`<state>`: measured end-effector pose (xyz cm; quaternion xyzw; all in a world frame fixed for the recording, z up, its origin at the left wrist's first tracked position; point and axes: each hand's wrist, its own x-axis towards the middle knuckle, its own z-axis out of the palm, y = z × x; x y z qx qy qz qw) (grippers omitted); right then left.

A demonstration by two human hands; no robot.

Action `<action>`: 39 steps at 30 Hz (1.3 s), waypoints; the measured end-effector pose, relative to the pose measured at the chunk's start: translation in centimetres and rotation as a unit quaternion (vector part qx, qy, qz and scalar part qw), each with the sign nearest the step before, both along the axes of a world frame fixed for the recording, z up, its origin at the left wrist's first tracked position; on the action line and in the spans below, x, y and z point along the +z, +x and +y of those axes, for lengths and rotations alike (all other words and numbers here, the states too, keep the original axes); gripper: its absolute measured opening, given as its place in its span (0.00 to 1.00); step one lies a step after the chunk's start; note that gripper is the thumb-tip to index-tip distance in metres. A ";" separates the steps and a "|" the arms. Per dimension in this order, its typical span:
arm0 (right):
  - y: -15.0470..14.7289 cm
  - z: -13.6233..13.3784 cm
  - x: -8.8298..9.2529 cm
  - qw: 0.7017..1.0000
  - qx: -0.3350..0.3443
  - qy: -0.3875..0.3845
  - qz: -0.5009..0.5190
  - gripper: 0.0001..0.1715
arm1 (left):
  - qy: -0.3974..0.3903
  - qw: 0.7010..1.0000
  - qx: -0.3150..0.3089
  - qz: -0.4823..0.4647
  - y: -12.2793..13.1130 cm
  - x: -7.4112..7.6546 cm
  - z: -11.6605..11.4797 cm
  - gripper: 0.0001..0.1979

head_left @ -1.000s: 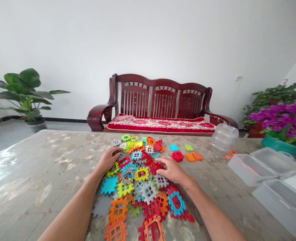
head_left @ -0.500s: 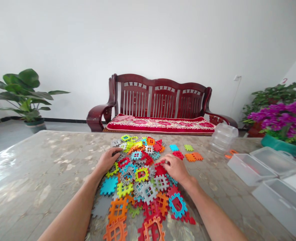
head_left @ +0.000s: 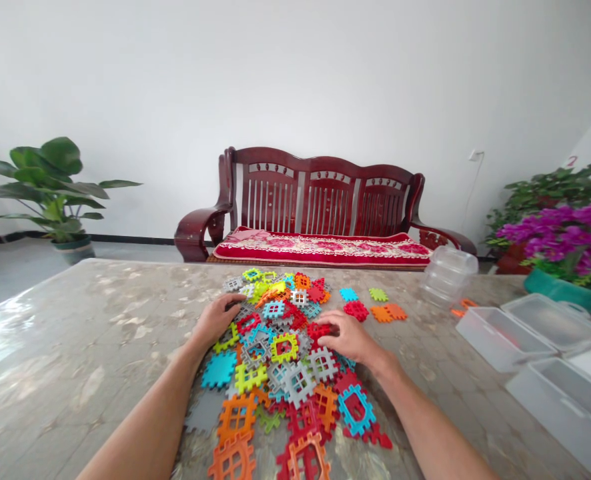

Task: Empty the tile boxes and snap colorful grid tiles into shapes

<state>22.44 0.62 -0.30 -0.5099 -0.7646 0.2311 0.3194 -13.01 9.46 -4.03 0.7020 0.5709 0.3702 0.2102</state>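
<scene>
A heap of flat, toothed plastic building tiles (head_left: 280, 353) in red, orange, blue, yellow, green and grey lies in the middle of the marbled table (head_left: 90, 347). My left hand (head_left: 215, 320) rests palm down on the heap's left edge, fingers curled over grey and green tiles. My right hand (head_left: 348, 337) lies on the heap's right side, its fingertips pinching a red tile (head_left: 319, 330). A few loose tiles, one blue (head_left: 348, 294), one green (head_left: 378, 294), one red (head_left: 356, 310) and one orange (head_left: 388, 312), sit apart behind my right hand.
Clear plastic boxes and lids (head_left: 535, 340) stand at the table's right, with a stack of clear tubs (head_left: 448, 275) behind them. Purple flowers in a green pot (head_left: 565, 257) sit at the far right. A wooden bench (head_left: 320, 213) and a leafy plant (head_left: 50, 193) stand beyond the table.
My right hand slid forward over the heap, then drew back a little with its fingertips on a red tile. My left hand stayed put.
</scene>
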 end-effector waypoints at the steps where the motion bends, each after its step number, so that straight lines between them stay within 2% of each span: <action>1: 0.0 0.0 0.0 1.000 0.002 0.000 0.003 0.19 | -0.001 1.000 -0.001 0.001 0.0 0.0 0.0 0.22; 6: -0.3 -0.3 0.3 0.999 0.009 0.035 -0.002 0.20 | 0.000 1.000 -0.003 0.001 -0.1 0.1 0.0 0.22; 8: -0.3 -0.4 0.7 0.996 -0.024 0.083 0.001 0.22 | 0.003 1.000 0.000 0.000 0.0 0.2 -0.1 0.22; 10: 0.0 -0.2 1.1 0.984 -0.097 0.152 0.003 0.23 | 0.005 1.000 0.002 -0.001 0.0 0.3 -0.1 0.21; 13: 1.2 0.3 1.4 0.944 -0.235 0.231 -0.025 0.24 | 0.007 1.000 0.002 -0.005 0.1 0.3 -0.1 0.21; 15: 2.3 0.7 1.1 0.919 -0.302 0.248 -0.057 0.26 | 0.006 1.000 0.002 -0.008 0.1 0.3 -0.1 0.21; 17: 3.3 0.9 0.7 0.903 -0.340 0.246 -0.087 0.28 | 0.006 1.000 0.001 -0.008 0.1 0.3 0.0 0.21; 22: 4.5 0.9 -0.3 0.896 -0.368 0.208 -0.138 0.30 | 0.008 1.000 -0.002 -0.008 0.1 0.3 -0.1 0.22; 30: 4.6 0.8 -0.6 0.889 -0.392 0.156 -0.178 0.31 | 0.000 1.000 0.003 -0.003 0.2 0.4 -0.1 0.22; 39: 5.2 1.1 -1.4 0.895 -0.385 0.162 -0.154 0.28 | -0.009 1.000 0.001 -0.003 0.2 0.5 -0.2 0.21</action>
